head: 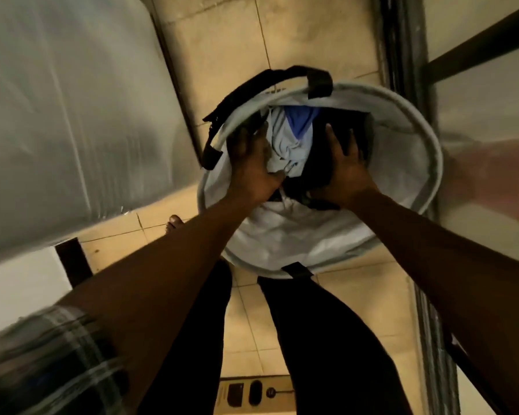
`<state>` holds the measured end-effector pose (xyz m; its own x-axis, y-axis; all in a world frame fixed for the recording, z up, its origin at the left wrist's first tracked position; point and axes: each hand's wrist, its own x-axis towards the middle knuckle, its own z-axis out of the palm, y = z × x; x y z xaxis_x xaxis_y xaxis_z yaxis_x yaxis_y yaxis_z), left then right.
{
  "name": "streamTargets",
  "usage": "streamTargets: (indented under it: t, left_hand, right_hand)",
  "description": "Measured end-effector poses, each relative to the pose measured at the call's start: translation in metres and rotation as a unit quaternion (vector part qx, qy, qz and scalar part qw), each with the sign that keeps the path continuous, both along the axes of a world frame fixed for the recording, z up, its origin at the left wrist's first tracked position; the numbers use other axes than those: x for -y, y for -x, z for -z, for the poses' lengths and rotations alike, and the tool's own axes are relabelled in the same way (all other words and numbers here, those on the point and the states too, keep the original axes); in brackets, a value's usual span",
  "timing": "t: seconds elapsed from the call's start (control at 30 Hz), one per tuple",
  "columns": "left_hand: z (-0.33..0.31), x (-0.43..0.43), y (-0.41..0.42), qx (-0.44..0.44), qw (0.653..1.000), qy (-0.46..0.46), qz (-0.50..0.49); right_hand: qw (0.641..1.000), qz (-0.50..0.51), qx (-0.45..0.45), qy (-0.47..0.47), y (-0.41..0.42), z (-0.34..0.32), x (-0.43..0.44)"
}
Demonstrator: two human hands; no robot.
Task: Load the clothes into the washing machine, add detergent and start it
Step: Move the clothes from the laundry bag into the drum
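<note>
Both forearms reach into the laundry basket [402,139]; left hand [252,172] and right hand [346,172] clasp soft, light clothes [288,139] from 2 sides.

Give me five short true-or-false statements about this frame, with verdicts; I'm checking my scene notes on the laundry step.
1. Both hands are inside the laundry hamper. True: the left hand and the right hand both reach into it.
2. The hamper is empty. False: it holds a light blue garment, a darker blue one and dark clothing.
3. The hamper has black strap handles. True.
4. The hamper stands on a table. False: it stands on the tiled floor.
5. The person wears long sleeves down to the wrists. False: both forearms are bare; a plaid sleeve ends higher up.
</note>
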<state>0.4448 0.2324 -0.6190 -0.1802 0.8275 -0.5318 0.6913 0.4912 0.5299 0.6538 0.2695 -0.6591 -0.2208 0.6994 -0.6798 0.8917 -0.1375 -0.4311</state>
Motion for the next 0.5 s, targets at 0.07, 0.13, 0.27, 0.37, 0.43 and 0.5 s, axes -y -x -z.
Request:
streamTargets:
  t: [0.07,0.13,0.27,0.37,0.43,0.5]
  left_hand:
    - [0.017,-0.015,-0.003,-0.003,1.000,-0.001,-0.020]
    - [0.043,-0.023,-0.004,0.021,0.998,0.003,-0.054]
    - [0.080,-0.035,-0.003,0.101,0.989,0.019,-0.109]
    - [0.091,-0.033,-0.006,0.114,0.984,0.002,-0.140]
    - [0.086,-0.030,-0.010,0.152,0.975,-0.009,-0.162]
    - [0.075,-0.027,-0.015,0.193,0.963,-0.001,-0.187]
  right_hand:
    - [0.998,0.067,0.016,0.014,0.004,0.024,-0.007]
    - [0.988,0.141,0.016,0.053,0.003,0.048,-0.009]
    - [0.959,0.272,-0.060,0.051,0.003,0.081,-0.006]
    - [0.918,0.368,-0.145,0.039,0.016,0.083,-0.003]
    - [0.871,0.443,-0.206,0.049,0.023,0.075,-0.002]
    - [0.840,0.473,-0.257,0.069,0.030,0.063,0.001]
